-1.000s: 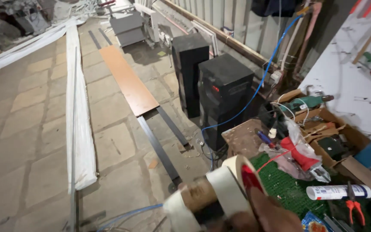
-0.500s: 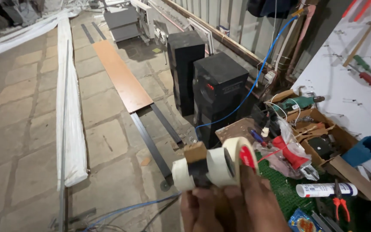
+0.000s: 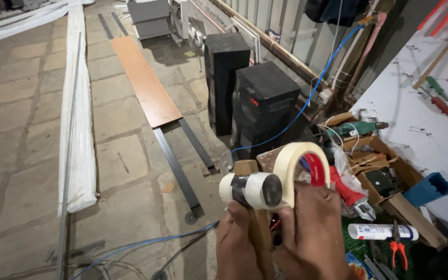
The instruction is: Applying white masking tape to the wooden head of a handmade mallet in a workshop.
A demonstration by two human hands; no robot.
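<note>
My left hand (image 3: 237, 243) and my right hand (image 3: 313, 233) meet low in the middle of the view, both closed around one bundle. The left hand grips a wooden stick (image 3: 258, 228) that carries a black cylinder (image 3: 251, 190) banded with white tape. A cream masking tape roll (image 3: 297, 159) arches over my right hand's fingers, and a smaller red tape roll (image 3: 316, 170) sits inside it. The bundle is up in the air above the floor.
Two black speaker boxes (image 3: 264, 103) stand ahead on the paved floor. A brown board (image 3: 143, 83) lies on metal rails (image 3: 175, 166), with a white folded sheet (image 3: 76, 129) to the left. At the right are a cardboard box of tools (image 3: 374, 155), a white tube (image 3: 379, 232) and orange pliers (image 3: 397, 246).
Both hands have come up into view with the bundle, which now sits higher and more central. The view has shifted forward toward the speakers.
</note>
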